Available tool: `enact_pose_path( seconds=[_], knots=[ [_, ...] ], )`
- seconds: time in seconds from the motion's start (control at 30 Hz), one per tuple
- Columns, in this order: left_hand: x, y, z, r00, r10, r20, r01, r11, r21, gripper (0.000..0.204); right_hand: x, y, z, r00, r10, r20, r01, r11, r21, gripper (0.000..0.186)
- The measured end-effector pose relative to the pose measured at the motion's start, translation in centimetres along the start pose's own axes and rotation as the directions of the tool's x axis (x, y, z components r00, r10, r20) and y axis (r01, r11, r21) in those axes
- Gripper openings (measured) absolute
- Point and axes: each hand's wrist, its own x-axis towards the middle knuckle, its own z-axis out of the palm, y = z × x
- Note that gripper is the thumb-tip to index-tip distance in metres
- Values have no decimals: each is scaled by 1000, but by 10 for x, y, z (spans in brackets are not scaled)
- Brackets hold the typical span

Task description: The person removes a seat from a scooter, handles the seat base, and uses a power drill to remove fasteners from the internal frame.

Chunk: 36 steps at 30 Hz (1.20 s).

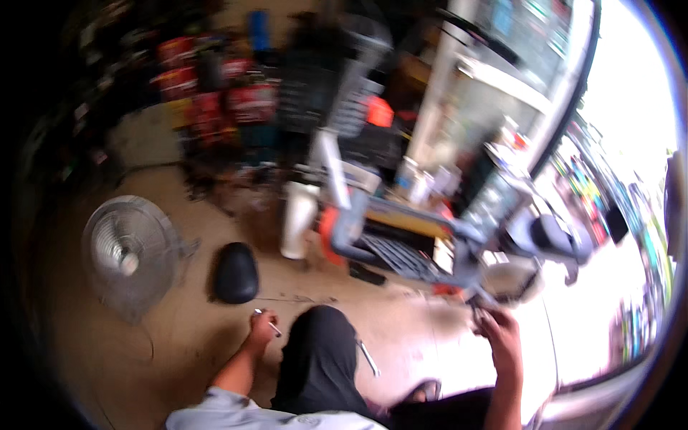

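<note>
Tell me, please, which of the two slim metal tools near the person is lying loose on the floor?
The metal tool beside the dark-trousered knee lies on the floor; the other small one is gripped in the left hand.

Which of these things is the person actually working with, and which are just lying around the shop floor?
In use:
- left hand holding a small metal tool
- right hand reaching up to the underside of the grey scooter

Lying about:
- black seat on the floor
- floor fan
- white canister
- metal wrench beside the knee
</note>
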Motion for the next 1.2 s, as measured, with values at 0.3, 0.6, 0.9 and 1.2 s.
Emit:
enact_pose_path(
  seconds=[0.3, 0.6, 0.9, 1.2],
  knots=[
    [-125, 235, 74, 900, 348, 262, -354, 935, -26, 35, -9, -11, 11, 956, -128, 263, 189, 957, -221, 35],
    [-251, 355, 208, 571, 462, 679, -487, 856, -173, 37, -18, 2, -2, 929, -261, 262, 357, 817, -453, 34],
    [-376, 345, 324, 98, 34, 995, -44, 999, -30, 31, -22, 9, 33, 836, -172, 522, 321, 924, -209, 59],
    [-334, 312, 345, 374, -173, 911, -76, 973, 216, 27, 1, 20, -42, 831, -550, 84, 474, 620, -625, 33]
  ],
)
